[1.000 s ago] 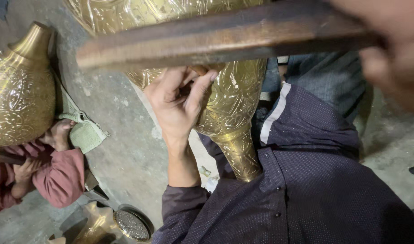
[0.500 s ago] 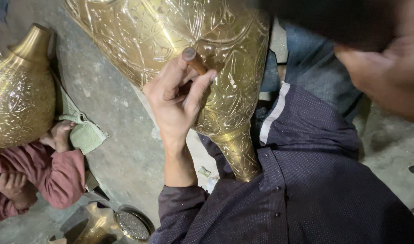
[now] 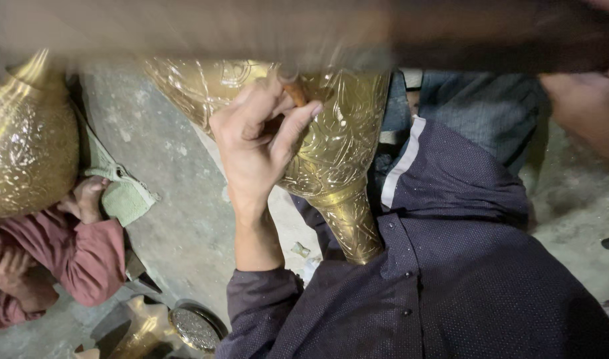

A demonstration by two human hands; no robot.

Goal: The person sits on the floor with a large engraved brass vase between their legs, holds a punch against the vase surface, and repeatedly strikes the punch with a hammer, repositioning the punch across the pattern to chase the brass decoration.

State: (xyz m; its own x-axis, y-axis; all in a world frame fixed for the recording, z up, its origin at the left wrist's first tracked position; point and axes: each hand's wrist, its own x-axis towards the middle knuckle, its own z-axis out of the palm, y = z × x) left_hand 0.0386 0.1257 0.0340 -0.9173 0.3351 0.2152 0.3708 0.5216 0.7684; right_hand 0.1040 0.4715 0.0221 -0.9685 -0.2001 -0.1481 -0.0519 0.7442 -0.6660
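The left hand (image 3: 261, 143) pinches a short brown rod-shaped punch (image 3: 294, 92) between thumb and fingers, its tip set against the large engraved brass vessel (image 3: 341, 143) lying across the person's lap. The right hand (image 3: 587, 113), at far right, is closed around a long dark blurred hammer handle (image 3: 317, 33) across the top. At left, another person's hand (image 3: 85, 198) rests beside a second engraved brass vessel (image 3: 25, 146) and a green cloth (image 3: 121, 196).

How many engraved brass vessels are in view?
3, maybe more out of frame: one large brass vase under the left hand, a second vessel far left, a small piece at the bottom.
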